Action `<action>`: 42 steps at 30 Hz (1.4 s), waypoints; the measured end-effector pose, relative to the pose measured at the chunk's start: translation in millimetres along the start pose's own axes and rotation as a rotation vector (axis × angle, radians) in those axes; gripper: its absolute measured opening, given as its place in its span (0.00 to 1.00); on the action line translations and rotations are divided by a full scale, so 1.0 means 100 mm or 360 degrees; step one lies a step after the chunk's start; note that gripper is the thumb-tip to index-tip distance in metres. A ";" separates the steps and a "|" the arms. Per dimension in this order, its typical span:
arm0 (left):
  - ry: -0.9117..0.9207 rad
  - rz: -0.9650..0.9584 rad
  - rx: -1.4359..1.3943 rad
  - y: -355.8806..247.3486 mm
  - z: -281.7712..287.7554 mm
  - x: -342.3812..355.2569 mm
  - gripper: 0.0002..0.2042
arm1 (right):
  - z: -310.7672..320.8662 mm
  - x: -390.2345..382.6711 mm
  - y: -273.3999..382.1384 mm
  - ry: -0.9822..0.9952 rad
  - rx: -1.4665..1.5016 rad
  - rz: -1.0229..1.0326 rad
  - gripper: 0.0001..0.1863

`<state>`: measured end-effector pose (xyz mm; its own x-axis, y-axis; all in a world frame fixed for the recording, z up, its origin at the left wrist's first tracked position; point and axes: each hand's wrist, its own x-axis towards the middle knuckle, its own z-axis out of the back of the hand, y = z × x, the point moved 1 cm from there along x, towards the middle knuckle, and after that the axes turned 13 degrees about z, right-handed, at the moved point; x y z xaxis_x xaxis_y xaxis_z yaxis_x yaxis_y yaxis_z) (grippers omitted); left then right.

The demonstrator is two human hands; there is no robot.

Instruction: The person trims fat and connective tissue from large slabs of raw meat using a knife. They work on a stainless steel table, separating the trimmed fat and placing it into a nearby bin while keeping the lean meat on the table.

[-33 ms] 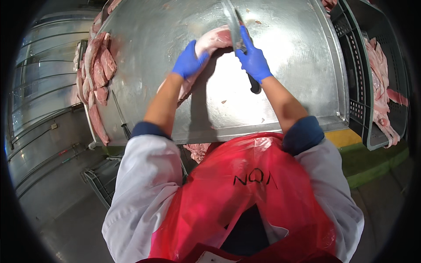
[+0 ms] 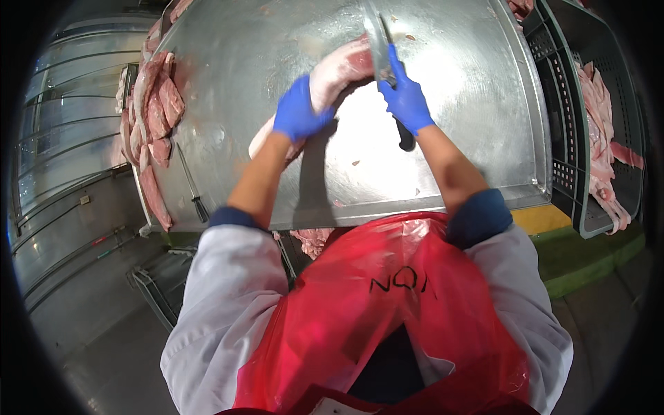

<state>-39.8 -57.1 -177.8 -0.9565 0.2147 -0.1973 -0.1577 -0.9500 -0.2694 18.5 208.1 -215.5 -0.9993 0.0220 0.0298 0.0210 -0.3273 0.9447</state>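
Observation:
A long, curved piece of pale pink meat, fatty on one side, lies on the metal table. My left hand, in a blue glove, is wrapped round its middle and hides that part. In my blue-gloved right hand is a knife. Its long blade points to the far side, crossing close to the meat's redder far end. The black handle sticks out below my palm, and my index finger stretches along the back of the blade. Whether the edge touches the meat I cannot tell.
Several meat strips lie along the table's left edge, beside a thin sharpening steel with a black handle. On the right stands a dark perforated crate with pale trimmings inside. A raised rim borders the table's near side.
My left hand has shifted slightly right along the meat, and more of the meat's near end shows. The knife and my right hand have moved a little right.

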 end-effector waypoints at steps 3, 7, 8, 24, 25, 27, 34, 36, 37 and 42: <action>0.0022 0.0304 0.0380 0.14 0.01 -0.39 0.39 | 0.05 -0.13 -0.13 -0.0180 0.0154 -0.0100 0.42; 0.0405 0.0273 -0.0110 0.41 0.34 -0.02 0.34 | -0.08 0.03 0.12 -0.0294 0.0113 0.0084 0.41; 0.0488 0.0246 -0.0256 0.61 0.32 0.10 0.33 | -0.16 0.08 0.16 -0.0290 0.0032 0.0148 0.41; 0.1045 0.0101 -0.0812 0.93 0.25 0.39 0.30 | -0.92 -0.25 0.38 -0.0206 0.0196 -0.0227 0.42; 0.1027 0.0074 -0.0812 0.95 0.25 0.39 0.30 | -1.09 -0.68 0.28 -0.0239 0.0240 -0.0083 0.42; 0.0999 0.0026 -0.0799 0.96 0.25 0.35 0.30 | -1.23 -1.15 0.37 -0.0260 0.0302 -0.0047 0.41; 0.1042 0.0029 -0.0771 0.82 0.32 0.36 0.29 | -0.89 -0.04 0.29 -0.0213 0.0341 -0.0190 0.45; 0.0975 0.0029 -0.0811 0.94 0.24 0.34 0.29 | -1.17 -0.87 0.18 -0.0133 0.0847 -0.0145 0.46; 0.0968 0.0005 -0.0775 0.93 0.24 0.36 0.30 | -1.31 -1.06 0.04 -0.0261 0.0447 0.0162 0.46; 0.1008 -0.0064 -0.0659 0.87 0.22 0.41 0.30 | -0.82 0.11 0.41 -0.0114 0.0390 -0.0259 0.44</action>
<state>-98.1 -135.6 -188.6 -0.6084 0.4550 -0.6502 0.0352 -0.8030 -0.5949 5.4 117.6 -203.0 -0.9857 0.1248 -0.1135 -0.1235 -0.0763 0.9894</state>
